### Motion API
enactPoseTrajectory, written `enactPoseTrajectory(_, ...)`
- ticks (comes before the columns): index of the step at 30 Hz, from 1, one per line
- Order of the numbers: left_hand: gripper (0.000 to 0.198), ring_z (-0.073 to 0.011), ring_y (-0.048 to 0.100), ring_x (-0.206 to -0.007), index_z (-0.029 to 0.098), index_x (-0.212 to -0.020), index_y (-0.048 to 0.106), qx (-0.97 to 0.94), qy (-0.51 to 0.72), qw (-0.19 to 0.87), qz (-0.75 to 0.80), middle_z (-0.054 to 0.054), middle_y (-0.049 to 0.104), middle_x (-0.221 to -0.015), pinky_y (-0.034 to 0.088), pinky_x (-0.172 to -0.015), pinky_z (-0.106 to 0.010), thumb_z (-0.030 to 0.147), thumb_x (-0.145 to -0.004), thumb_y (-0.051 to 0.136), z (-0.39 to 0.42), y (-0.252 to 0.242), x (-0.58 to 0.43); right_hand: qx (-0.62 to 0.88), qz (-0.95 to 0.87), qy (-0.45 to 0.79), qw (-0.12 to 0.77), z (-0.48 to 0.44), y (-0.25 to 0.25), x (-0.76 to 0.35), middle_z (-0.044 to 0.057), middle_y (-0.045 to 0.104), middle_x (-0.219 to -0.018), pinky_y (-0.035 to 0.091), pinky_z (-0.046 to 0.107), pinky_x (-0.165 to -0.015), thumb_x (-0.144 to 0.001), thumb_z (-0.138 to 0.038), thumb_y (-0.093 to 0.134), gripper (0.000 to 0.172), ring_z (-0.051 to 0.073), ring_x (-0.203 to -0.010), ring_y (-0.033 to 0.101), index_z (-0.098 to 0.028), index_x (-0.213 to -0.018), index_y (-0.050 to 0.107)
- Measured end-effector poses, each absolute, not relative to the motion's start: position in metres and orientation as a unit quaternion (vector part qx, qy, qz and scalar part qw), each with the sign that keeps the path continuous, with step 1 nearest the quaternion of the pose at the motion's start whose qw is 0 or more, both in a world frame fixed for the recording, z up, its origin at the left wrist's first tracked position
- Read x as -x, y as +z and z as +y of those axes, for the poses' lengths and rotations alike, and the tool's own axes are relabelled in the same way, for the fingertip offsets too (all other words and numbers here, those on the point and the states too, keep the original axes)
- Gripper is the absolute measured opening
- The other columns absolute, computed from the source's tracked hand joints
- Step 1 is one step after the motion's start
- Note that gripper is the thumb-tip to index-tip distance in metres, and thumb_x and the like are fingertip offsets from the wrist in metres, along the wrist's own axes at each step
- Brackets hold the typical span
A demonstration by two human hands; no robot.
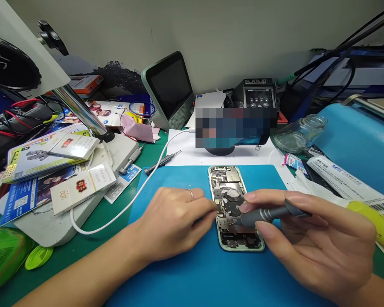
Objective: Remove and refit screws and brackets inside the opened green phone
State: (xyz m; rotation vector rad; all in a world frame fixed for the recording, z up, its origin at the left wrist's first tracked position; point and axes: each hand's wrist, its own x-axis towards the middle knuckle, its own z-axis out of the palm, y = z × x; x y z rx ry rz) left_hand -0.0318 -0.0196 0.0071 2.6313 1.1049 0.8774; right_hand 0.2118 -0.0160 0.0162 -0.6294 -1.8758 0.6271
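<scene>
Lying between fingers [202,208]: phone [232,204] (opened)

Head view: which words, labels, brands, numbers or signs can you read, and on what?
"BAT", apparently, on the yellow-and-white box; the rest is unclear.
"M", starting a blue logo on the long white box.
Too small or blurred: print on the opened phone, black control unit and front white pack.

1. Long wht box [350,182], R: bore blue logo starting "M", plus barcode.
2. Blk station [259,96], rear: brand prob. began "AI".
3. Yellow-edged box [23,157], L: showed "BAT" + QR code.
4. Wht pack [94,185], L: had red emblem, chars too sm. to read.
</scene>
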Motion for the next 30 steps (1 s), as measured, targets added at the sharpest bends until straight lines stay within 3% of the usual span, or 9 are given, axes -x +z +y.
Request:
enactPoseTrajectory(4, 0.023, -0.0109, 0.058, -0.053, 0.021, -0.089, 0.074, -0.865, 0.254, -0.024, 0.432, 0.003, 0.066, -0.066, 0.033, -0.050, -0.029, 0.021, -0.100, 0.054, -0.011, 0.014, 0.046, 0.260, -0.774, 0.283, 0.504, -0.014, 0.014, -0.210, 0.002, 0.074, -0.117, 0.071, 0.029, -0.073, -0.080, 0.009, 0.062, 0.072, 0.016, -0.091, 0.076, -0.031, -0.139, 0.058)
enactPoseTrajectory(9, 0.025, -0.0169, 0.067, -0.057, 0.022, -0.088, 0.074, -0.833, 0.125, -0.114, 0.527, -0.001, 0.074, -0.075, 0.020, -0.048, -0.031, 0.024, -0.100, 0.052, -0.002, 0.018, 0.058, 0.278, -0.766, 0.288, 0.503, -0.017, 0.015, -0.210, 0.003, 0.075, -0.113, 0.071, 0.031, -0.073, -0.084, 0.004, 0.064, 0.063, 0.018, -0.090, 0.076, -0.031, -0.136, 0.059)
enactPoseTrajectory(13, 0.028, -0.0170, 0.063, -0.054, 0.021, -0.080, 0.071, -0.823, 0.091, -0.124, 0.547, -0.003, 0.072, -0.073, 0.013, -0.049, -0.031, 0.022, -0.100, 0.050, 0.003, 0.021, 0.060, 0.275, -0.764, 0.290, 0.506, -0.019, 0.012, -0.210, 0.004, 0.075, -0.115, 0.071, 0.034, -0.077, -0.084, 0.004, 0.064, 0.064, 0.019, -0.092, 0.077, -0.031, -0.137, 0.057)
enactPoseTrajectory(19, 0.031, -0.0196, 0.065, -0.062, 0.020, -0.076, 0.068, -0.829, 0.061, -0.114, 0.544, -0.004, 0.069, -0.073, 0.014, -0.049, -0.031, 0.019, -0.101, 0.049, 0.015, 0.020, 0.050, 0.266, -0.779, 0.274, 0.498, -0.017, 0.009, -0.212, 0.006, 0.074, -0.115, 0.070, 0.028, -0.071, -0.085, 0.005, 0.061, 0.066, 0.018, -0.092, 0.076, -0.029, -0.140, 0.054)
enactPoseTrajectory(30, 0.029, -0.0211, 0.067, -0.070, 0.022, -0.086, 0.075, -0.832, 0.040, -0.089, 0.546, -0.005, 0.071, -0.078, 0.019, -0.051, -0.031, 0.023, -0.102, 0.052, 0.021, 0.017, 0.049, 0.244, -0.787, 0.285, 0.490, -0.015, 0.003, -0.216, 0.006, 0.070, -0.123, 0.071, 0.031, -0.080, -0.084, 0.009, 0.060, 0.075, 0.018, -0.101, 0.075, -0.029, -0.147, 0.048)
